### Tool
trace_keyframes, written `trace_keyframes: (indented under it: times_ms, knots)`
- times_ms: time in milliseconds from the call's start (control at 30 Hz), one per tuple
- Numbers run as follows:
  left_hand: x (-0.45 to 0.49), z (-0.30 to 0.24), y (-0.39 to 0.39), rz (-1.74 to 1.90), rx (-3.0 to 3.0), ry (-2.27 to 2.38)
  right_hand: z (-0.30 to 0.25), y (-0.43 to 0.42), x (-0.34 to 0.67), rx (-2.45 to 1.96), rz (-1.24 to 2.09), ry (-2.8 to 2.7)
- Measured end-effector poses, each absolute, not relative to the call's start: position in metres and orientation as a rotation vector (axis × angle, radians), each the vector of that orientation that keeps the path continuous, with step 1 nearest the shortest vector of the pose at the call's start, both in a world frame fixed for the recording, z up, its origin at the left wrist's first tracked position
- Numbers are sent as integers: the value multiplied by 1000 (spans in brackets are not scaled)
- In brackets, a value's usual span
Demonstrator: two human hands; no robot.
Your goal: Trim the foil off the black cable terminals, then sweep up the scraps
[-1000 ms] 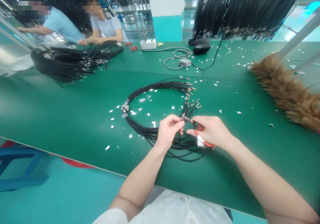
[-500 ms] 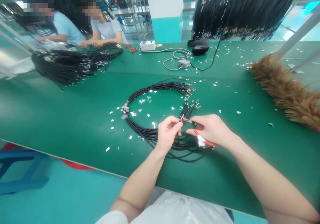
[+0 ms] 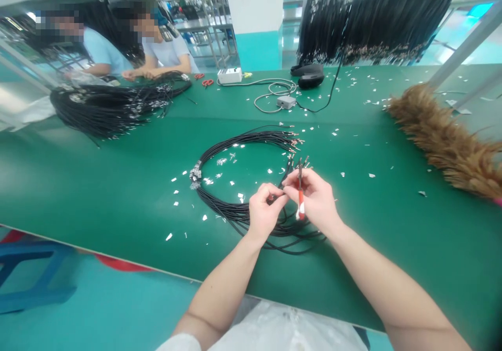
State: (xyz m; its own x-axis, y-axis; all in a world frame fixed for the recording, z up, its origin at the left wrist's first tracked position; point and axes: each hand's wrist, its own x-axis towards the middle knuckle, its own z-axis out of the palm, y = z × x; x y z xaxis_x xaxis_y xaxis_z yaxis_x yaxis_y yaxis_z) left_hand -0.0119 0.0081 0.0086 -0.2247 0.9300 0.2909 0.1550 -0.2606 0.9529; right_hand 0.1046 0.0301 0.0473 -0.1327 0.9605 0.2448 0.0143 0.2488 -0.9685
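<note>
My left hand (image 3: 265, 211) is closed in a pinch on one black cable of the bundle. Tucked in my right hand (image 3: 316, 196) are red-handled cutting pliers (image 3: 301, 202), their metal jaws pointing up and away and white wrapping on the handle. The thumb and fingertips of that hand meet at the left fingertips, around the cable there; the exact spot is too small to make out. A bundle of black cables (image 3: 223, 202) curves in an open loop under and behind both hands. Clear tape (image 3: 195, 174) binds it at the left, and bare copper ends (image 3: 296, 144) show at the right.
White scraps (image 3: 221, 161) are scattered over the green table (image 3: 117, 183). Another cable bundle (image 3: 105, 108) lies far left, before two people. A white power strip (image 3: 229, 75), red-handled tools (image 3: 207, 83) and a black device (image 3: 309, 76) stand at the back. A brown feather duster (image 3: 443, 136) lies right.
The pliers' jaws were at the cable by my left fingertips; now they have swung upright in my right hand. That hand has moved left, its fingertips meeting my left hand's.
</note>
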Motion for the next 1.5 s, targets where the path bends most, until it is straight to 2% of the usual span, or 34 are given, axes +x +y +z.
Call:
trace_keyframes:
  times_ms: [300, 433, 633, 900, 967, 1167, 1333, 1500]
  knots:
    - [-9, 10, 7, 1545, 1298, 1336, 43, 27, 103, -1008, 1089, -1391]
    - [-7, 8, 5, 1503, 1103, 1169, 45, 30, 102, -928, 1232, -1233]
    - [-6, 12, 3, 1276, 825, 850, 43, 32, 100, -813, 1630, -989]
    - [-15, 14, 8, 1035, 661, 692, 31, 45, 105, -812, 1684, -1109]
    - [-14, 15, 8, 1066, 661, 724, 29, 49, 108, -826, 1644, -1185]
    - [-10, 12, 11, 1352, 815, 1058, 33, 43, 113, -976, 1245, -1373]
    - [-10, 9, 9, 1442, 930, 1134, 43, 30, 110, -1060, 1100, -1537]
    - [-13, 13, 3, 1429, 898, 1034, 35, 39, 111, -1034, 1103, -1467]
